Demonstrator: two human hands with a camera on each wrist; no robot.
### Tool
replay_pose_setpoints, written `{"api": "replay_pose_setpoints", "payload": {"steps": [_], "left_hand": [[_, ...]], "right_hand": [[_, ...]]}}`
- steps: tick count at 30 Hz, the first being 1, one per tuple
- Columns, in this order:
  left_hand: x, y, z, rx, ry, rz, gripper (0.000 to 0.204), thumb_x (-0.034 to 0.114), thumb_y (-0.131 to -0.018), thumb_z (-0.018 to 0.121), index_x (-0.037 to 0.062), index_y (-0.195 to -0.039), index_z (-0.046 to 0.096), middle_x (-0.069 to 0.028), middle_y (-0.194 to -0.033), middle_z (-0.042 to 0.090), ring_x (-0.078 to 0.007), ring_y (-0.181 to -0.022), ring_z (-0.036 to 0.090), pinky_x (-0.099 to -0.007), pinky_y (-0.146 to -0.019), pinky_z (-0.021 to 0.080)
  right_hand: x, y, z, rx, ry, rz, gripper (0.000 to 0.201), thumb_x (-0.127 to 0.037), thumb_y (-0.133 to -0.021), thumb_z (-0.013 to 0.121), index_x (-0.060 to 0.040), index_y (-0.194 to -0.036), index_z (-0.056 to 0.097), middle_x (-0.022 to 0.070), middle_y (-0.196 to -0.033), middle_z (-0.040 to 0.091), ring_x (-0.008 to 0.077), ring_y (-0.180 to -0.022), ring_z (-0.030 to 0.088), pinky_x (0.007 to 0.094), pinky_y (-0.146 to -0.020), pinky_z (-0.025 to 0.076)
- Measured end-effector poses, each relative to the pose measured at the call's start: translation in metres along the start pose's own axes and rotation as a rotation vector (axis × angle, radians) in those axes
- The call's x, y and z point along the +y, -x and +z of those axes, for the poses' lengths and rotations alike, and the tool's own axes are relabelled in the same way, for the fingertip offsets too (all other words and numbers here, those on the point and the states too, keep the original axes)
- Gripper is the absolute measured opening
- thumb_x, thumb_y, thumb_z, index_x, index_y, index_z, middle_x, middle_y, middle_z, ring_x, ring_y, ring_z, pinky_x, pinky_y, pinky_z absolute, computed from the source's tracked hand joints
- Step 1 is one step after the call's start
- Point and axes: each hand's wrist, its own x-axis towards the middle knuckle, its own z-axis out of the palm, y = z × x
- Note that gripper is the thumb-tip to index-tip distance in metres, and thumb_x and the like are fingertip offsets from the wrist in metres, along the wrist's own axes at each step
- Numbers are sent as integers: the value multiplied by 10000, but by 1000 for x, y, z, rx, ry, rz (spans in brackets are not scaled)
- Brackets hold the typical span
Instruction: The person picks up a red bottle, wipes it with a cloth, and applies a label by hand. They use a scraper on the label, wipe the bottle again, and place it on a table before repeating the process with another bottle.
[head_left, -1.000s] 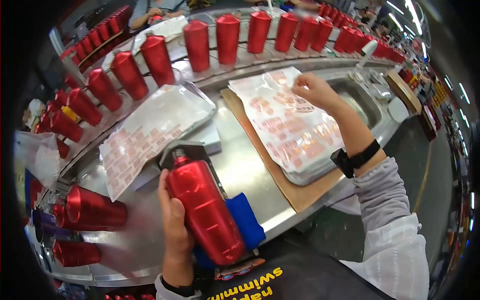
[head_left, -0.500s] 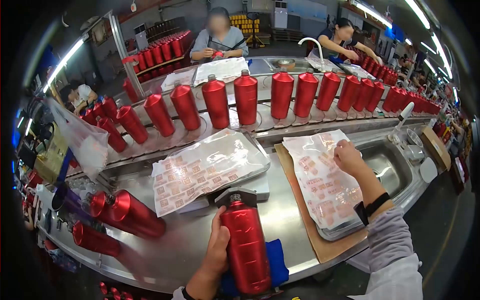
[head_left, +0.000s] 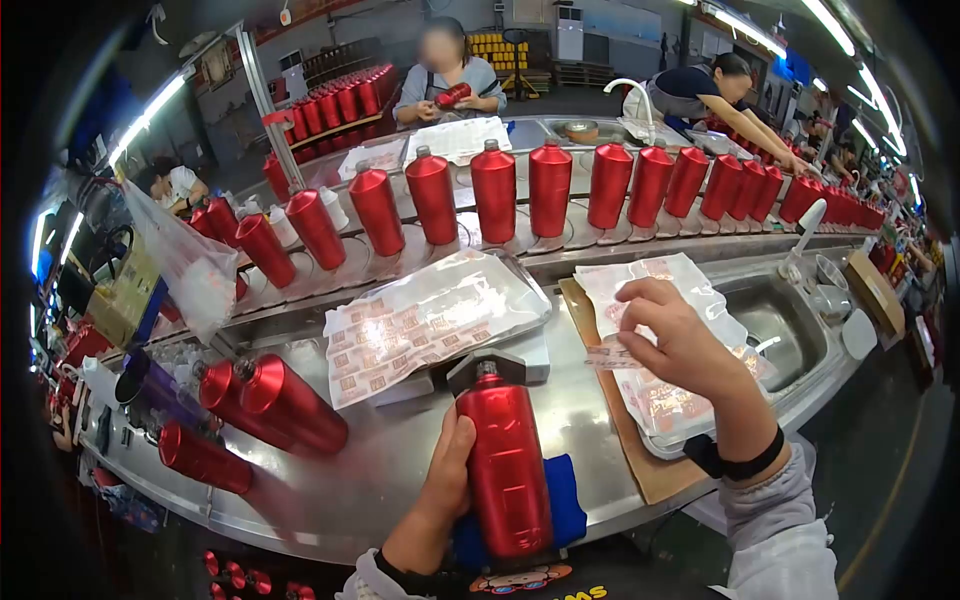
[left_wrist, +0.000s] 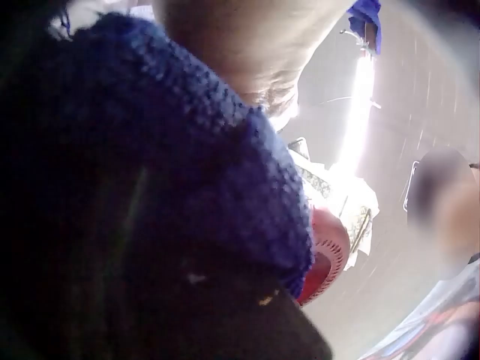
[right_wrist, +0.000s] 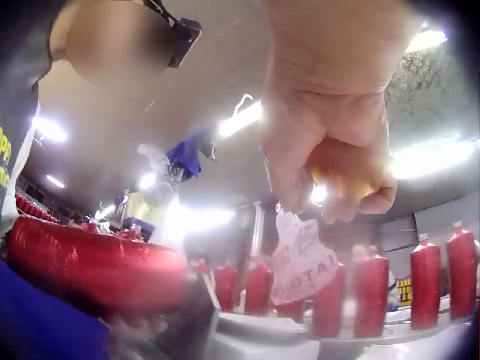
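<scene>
In the head view my left hand [head_left: 447, 480] grips a red bottle [head_left: 508, 465] by its side; the bottle leans on a dark holder [head_left: 487, 368] over a blue cloth [head_left: 566, 497]. My right hand [head_left: 680, 340] pinches a small clear printed sticker [head_left: 612, 357] between thumb and finger, right of the bottle and above the printed sheet [head_left: 655, 395]. The right wrist view shows the sticker [right_wrist: 302, 259] hanging from the fingertips of my right hand [right_wrist: 330, 150], apart from the red bottle [right_wrist: 97, 266]. Blue cloth [left_wrist: 187, 150] fills much of the left wrist view.
Another printed sheet [head_left: 420, 325] lies on a tray behind the bottle. Several red bottles stand in a row on the conveyor [head_left: 450, 235]; others lean at the left by a purple container [head_left: 150, 385]. A sink [head_left: 780, 325] is at the right. Two people work across the line.
My right hand has lifted off the right-hand sheet and moved left toward the bottle, with the sticker now in its fingers. My left hand still grips the bottle. The head view has tilted up.
</scene>
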Motion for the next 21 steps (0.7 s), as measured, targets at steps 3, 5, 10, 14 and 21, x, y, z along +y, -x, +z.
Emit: {"api": "replay_pose_setpoints", "payload": {"steps": [3,5,10,14,21], "left_hand": [[-5,-3,1,30,46,-22,565,510,-994,394,67,-1345,406,-151,-1138,610,-260,-964,657,-410,-804,573],[-7,-2,-1,35,17,-21,627,574,-978,374,48,-1307,463,-145,-1067,647,-258,-902,673,-402,-776,575],[6,1,4,-69,127,3,514,445,-1009,435,48,-1333,391,-124,-1183,572,-198,-1023,613,-352,-877,531],[4,0,4,37,73,108,617,448,-1012,420,24,-1431,261,-173,-1310,497,-234,-1126,582,-383,-948,499],[8,20,8,-1,2,170,853,418,-951,576,9,-1494,60,-196,-1401,395,-264,-1244,495,-389,-1018,446]], "right_hand": [[-22,-1,8,-4,-91,-10,104,-63,-835,660,-37,-826,560,157,-1145,566,338,-1091,530,399,-941,412],[-34,-5,14,-11,-120,-66,105,-71,-851,646,-34,-817,553,157,-1140,576,324,-1050,553,378,-873,439],[-68,-11,16,-99,-272,-105,117,-82,-848,652,-26,-814,554,126,-1115,588,204,-839,585,300,-680,464],[-80,-20,27,-115,-456,-75,105,-92,-842,650,-30,-820,568,98,-1105,597,150,-792,568,268,-631,445],[-54,-15,99,-69,-427,27,140,-125,-864,647,-15,-824,570,109,-1075,590,173,-875,599,292,-649,491]]}}
